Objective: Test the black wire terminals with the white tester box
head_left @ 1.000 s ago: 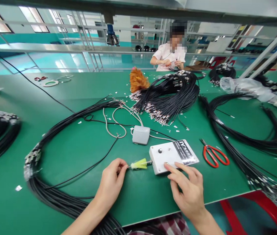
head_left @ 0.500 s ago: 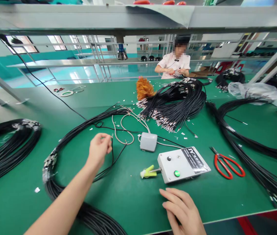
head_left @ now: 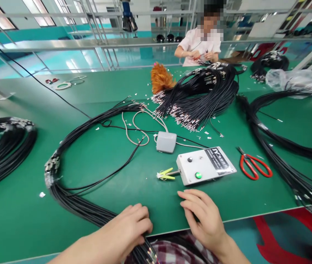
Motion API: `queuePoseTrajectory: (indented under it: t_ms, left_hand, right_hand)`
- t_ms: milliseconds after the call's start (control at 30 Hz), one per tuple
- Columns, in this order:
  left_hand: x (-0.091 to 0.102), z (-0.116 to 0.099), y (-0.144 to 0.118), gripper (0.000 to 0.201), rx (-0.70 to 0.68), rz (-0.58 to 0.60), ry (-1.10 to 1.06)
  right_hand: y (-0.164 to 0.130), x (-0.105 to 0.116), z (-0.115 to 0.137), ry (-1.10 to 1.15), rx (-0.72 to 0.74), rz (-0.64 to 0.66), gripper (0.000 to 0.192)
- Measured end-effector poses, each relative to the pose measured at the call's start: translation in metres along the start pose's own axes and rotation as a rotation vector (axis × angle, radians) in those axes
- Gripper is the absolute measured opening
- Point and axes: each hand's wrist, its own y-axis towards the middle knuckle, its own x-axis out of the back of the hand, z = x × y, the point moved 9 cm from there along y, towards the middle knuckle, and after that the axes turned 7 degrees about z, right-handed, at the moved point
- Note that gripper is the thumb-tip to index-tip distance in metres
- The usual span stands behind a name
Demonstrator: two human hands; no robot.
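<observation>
My left grip [head_left: 128,229] is curled over the near end of the black cable bundle [head_left: 90,213], right at the edge of the green tabletop [head_left: 150,198]. The fingertips are tucked out of sight, so I cannot tell whether they pinch a single cable or only rest on the bunch. Below them, the bundle's bared, coloured ends [head_left: 151,253] poke out over the edge. My right grip [head_left: 204,216] holds nothing: its fingers are loosely spread and bent, just in front of the white control box [head_left: 208,170], whose green button [head_left: 198,175] is lit. The yellow-green clip [head_left: 167,173] sits on the shaft at the box's left side, with no cable leading from it.

I judge the step in hand to be picking among the cable ends. The next move calls for a light fingertip pinch that parts one end from its neighbours without dragging the bundle, while my right grip keeps clear of that button.
</observation>
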Motion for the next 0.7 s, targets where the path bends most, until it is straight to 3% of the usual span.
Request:
queuePoseTrajectory:
  t_ms: [167, 367, 533, 633, 700]
  left_hand:
    - [-0.009, 0.004, -0.005, 0.021, 0.1, 0.039, 0.078]
    - [-0.001, 0.005, -0.003, 0.022, 0.077, 0.016, 0.069]
    - [0.0, 0.0, -0.001, 0.019, -0.03, 0.012, 0.09]
    - [0.005, 0.002, -0.004, 0.024, -0.092, -0.067, 0.069]
    - [0.015, 0.005, -0.009, 0.024, -0.12, -0.178, -0.009]
  right_hand:
    - [0.001, 0.0, 0.001, 0.0, -0.002, 0.005, 0.024]
    - [0.004, 0.002, 0.002, -0.006, -0.015, -0.007, 0.024]
    - [0.004, 0.001, 0.0, 0.006, -0.026, -0.009, 0.024]
    - [0.005, 0.002, 0.001, 0.053, -0.042, -0.019, 0.025]
    - [0.008, 0.006, 0.0, 0.139, -0.103, -0.036, 0.026]
